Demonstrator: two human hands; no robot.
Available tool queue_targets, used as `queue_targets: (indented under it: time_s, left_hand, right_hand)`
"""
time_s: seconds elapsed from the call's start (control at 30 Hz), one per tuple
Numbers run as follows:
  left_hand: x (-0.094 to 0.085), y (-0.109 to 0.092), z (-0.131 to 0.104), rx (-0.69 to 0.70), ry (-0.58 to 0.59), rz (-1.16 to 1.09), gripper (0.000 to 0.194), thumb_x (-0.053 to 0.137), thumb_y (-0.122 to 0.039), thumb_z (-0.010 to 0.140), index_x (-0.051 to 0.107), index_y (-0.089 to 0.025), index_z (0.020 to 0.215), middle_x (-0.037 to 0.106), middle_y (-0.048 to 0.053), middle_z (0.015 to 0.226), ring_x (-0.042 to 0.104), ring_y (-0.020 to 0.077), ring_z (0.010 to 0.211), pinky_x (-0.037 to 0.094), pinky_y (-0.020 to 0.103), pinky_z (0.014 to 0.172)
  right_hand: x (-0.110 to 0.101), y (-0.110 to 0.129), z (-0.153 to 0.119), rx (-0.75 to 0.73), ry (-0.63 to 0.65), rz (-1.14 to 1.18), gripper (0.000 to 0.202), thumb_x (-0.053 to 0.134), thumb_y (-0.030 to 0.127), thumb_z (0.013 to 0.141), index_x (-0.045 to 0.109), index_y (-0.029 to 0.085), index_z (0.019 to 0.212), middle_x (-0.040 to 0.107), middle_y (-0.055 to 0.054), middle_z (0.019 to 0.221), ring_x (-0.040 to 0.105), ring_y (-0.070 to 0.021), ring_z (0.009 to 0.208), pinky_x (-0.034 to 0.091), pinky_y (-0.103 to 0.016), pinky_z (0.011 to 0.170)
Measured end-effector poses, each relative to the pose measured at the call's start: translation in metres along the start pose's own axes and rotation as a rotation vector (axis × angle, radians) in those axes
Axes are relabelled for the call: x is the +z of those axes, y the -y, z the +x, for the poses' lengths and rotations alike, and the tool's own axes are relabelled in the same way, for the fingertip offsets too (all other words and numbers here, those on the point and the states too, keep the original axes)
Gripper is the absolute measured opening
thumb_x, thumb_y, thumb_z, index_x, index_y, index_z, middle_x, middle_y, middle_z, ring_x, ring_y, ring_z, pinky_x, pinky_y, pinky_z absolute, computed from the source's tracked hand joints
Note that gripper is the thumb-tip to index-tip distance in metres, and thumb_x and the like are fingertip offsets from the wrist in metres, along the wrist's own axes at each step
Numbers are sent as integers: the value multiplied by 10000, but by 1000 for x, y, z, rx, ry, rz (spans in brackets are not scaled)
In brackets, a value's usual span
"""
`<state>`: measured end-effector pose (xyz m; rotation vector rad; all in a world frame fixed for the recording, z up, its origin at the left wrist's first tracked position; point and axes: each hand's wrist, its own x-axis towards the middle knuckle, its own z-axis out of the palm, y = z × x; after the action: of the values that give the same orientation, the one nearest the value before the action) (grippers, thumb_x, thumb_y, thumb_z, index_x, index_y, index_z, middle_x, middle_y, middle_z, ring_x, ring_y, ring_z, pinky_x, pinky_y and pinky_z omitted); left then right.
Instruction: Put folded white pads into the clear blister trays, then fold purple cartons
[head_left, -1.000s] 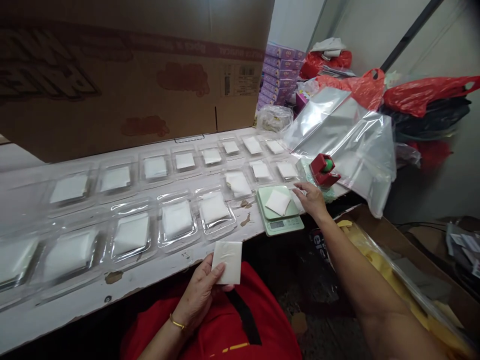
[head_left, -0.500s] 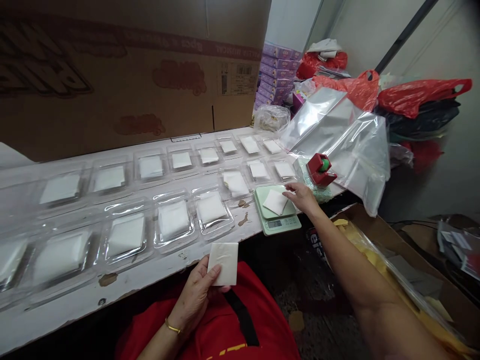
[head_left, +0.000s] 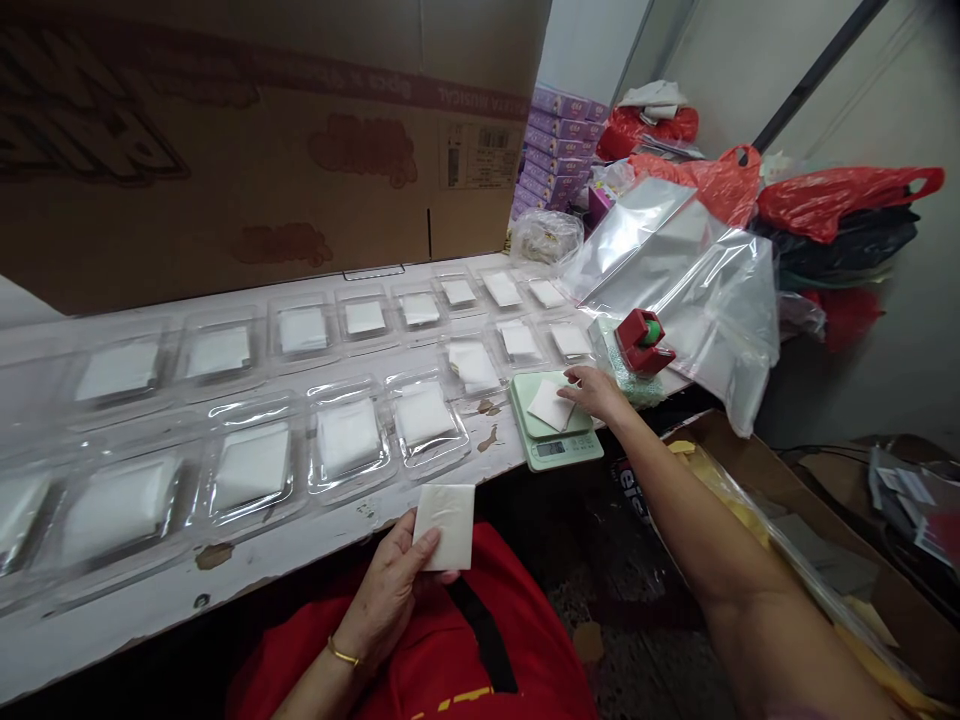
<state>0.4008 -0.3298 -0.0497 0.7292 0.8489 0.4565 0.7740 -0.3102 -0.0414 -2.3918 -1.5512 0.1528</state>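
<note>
In my left hand (head_left: 397, 570) is a small white square stack of thin sheets (head_left: 450, 520), pinched at its lower left edge with the thumb on top, above my lap. A similar white square (head_left: 550, 405) lies turned cornerwise on the pan of a pale green digital scale (head_left: 559, 450). My right hand (head_left: 596, 392) is over the scale's right side, its fingertips at the right corner of that square. Thumb and forefinger look apart there, and the square rests on the pan. The scale's display is lit, but its digits are too small to read.
Rows of clear plastic trays (head_left: 349, 478) with white squares cover the white table (head_left: 262, 560). Beyond the scale stands a red tape dispenser (head_left: 643, 343), near clear plastic sheets (head_left: 720, 320). A large cardboard box (head_left: 262, 150) walls the back. An open carton (head_left: 900, 590) stands low at right.
My right hand has shifted slightly left, closer over the square on the scale. The left hand keeps its hold on the stack. The view has moved a little.
</note>
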Motion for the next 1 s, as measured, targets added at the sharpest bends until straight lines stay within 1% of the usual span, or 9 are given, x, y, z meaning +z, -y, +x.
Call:
queue_targets:
  time_s: [0.13,0.2,0.3,0.43,0.57,0.67,0.8,1.0]
  left_hand:
    - [-2,3,1,3,-24,5,432,600,-304,741,472,-199,1140,610,73,1044,607,178,785,542,260,536]
    - [-3,3,2,7,-14,4,432,595,-306,746,469,-202,1146,608,72,1045,604,173,786,542,257,540]
    - [-4,4,3,8,-2,-5,442,605,-308,737,476,-194,1144,612,74,1031,600,170,781,542,257,546]
    - [-5,7,6,14,-24,-17,450,610,-313,730,479,-201,1146,612,67,1025,593,156,750,534,244,522]
    - [-5,9,8,10,-53,-6,451,601,-319,737,469,-192,1149,614,72,1008,586,154,732,533,252,516]
    - [-5,9,7,15,-61,7,453,599,-325,737,469,-188,1149,610,78,1015,586,160,740,532,255,513]
    - [-6,10,7,18,-43,14,452,591,-321,747,460,-199,1163,606,75,1027,584,157,748,528,249,514]
    - [-4,10,7,13,-32,16,449,600,-330,737,477,-190,1146,610,80,1018,585,153,736,526,242,507]
  right_hand:
    - [-2,2,-5,-29,-35,-8,297,593,338,720,592,191,978,620,-46,937,557,-178,812,406,-279,695]
    - [-4,6,-9,-57,-63,-22,280,566,317,749,581,191,998,608,-47,970,547,-175,858,405,-281,739]
    - [-4,10,-14,-76,-79,-49,253,561,298,758,593,180,979,608,-51,949,545,-174,858,405,-277,749]
    - [1,9,-14,-56,-85,-70,236,548,293,772,604,182,973,608,-49,949,545,-172,858,397,-273,753]
    - [9,5,-11,-16,-67,-92,243,581,315,744,627,175,937,619,-49,910,560,-175,815,399,-268,712]
    - [13,4,-10,-13,-53,-105,191,589,310,739,643,181,869,626,-33,889,564,-162,818,395,-244,708]
    - [13,8,-13,-32,-60,-144,153,535,283,784,648,206,853,621,-19,912,559,-149,841,376,-230,707]
    - [13,16,-20,-52,-91,-230,208,433,257,843,636,215,842,610,-37,897,550,-161,799,341,-253,626]
